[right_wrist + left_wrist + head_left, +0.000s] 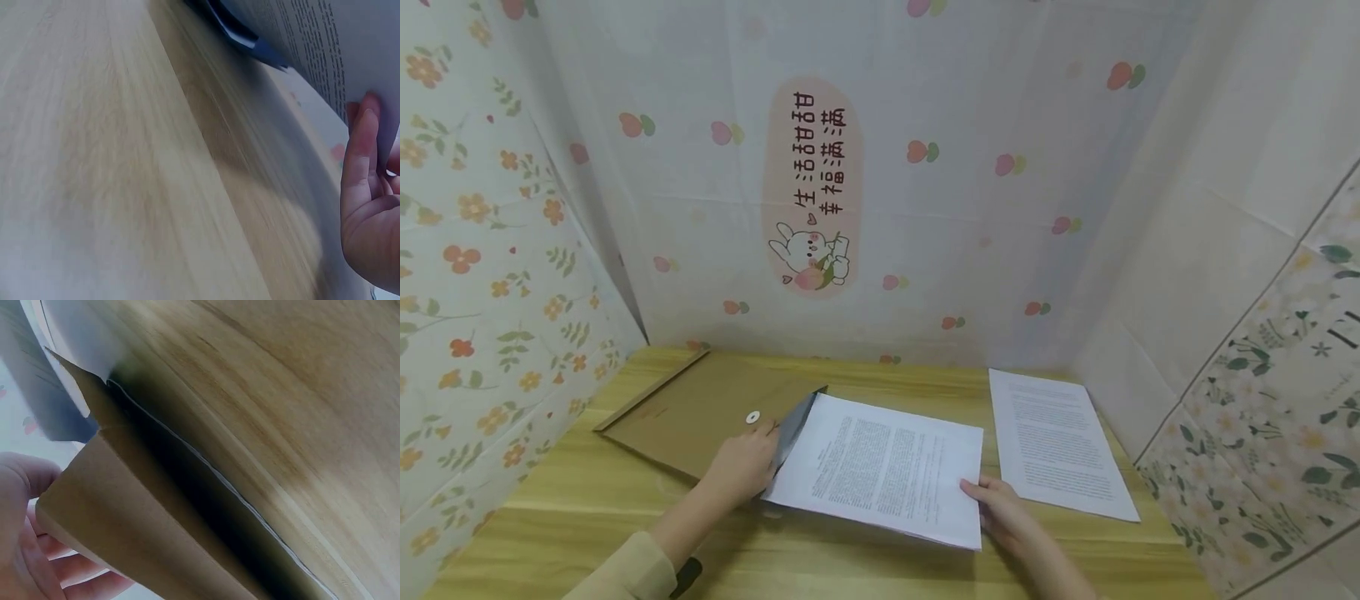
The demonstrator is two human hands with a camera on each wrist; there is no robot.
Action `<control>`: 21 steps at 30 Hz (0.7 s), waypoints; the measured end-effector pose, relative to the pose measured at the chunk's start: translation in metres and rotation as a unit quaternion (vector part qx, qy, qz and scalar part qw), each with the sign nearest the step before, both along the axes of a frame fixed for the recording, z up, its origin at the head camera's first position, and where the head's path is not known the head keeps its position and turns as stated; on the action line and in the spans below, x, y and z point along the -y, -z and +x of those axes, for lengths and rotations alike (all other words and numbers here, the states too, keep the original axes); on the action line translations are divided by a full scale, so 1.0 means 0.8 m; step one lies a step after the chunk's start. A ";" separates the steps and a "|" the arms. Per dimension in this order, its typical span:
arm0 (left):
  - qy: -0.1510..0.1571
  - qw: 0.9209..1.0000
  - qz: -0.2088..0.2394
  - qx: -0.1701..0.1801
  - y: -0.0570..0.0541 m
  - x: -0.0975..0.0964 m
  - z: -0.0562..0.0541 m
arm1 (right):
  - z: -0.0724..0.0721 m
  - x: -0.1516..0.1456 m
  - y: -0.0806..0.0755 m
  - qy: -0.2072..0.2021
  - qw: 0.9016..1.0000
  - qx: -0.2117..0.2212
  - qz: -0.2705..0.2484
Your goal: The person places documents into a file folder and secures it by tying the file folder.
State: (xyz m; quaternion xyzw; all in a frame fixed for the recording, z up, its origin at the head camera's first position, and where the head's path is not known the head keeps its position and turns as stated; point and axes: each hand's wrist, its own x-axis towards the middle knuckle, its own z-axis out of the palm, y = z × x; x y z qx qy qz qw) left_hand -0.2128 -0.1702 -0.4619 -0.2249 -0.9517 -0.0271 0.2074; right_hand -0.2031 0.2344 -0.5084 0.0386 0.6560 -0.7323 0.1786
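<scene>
A brown paper document envelope [692, 404] with a white round button [753, 417] lies on the left half of the table. My left hand [745, 462] grips the edge of its mouth; in the left wrist view the thumb and fingers of that hand [28, 544] are on either side of the brown edge, and the mouth gapes. Printed papers [880, 467] run from the dark mouth toward the right, their left end at the opening. My right hand [1009, 521] pinches their right edge between thumb and fingers, holding that end raised over the table, as the right wrist view shows.
Another printed sheet or thin stack [1063, 446] lies flat at the table's right side. The wood-grain table [820, 567] meets a patterned cloth backdrop [955, 250] behind, with floral cloth on the left [490, 250] and right [1255, 433]. A dark object [687, 577] shows beside the left sleeve.
</scene>
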 end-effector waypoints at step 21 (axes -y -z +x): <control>0.008 0.999 0.014 0.049 -0.002 -0.001 0.005 | -0.022 0.085 -0.002 0.038 0.999 -0.013 0.020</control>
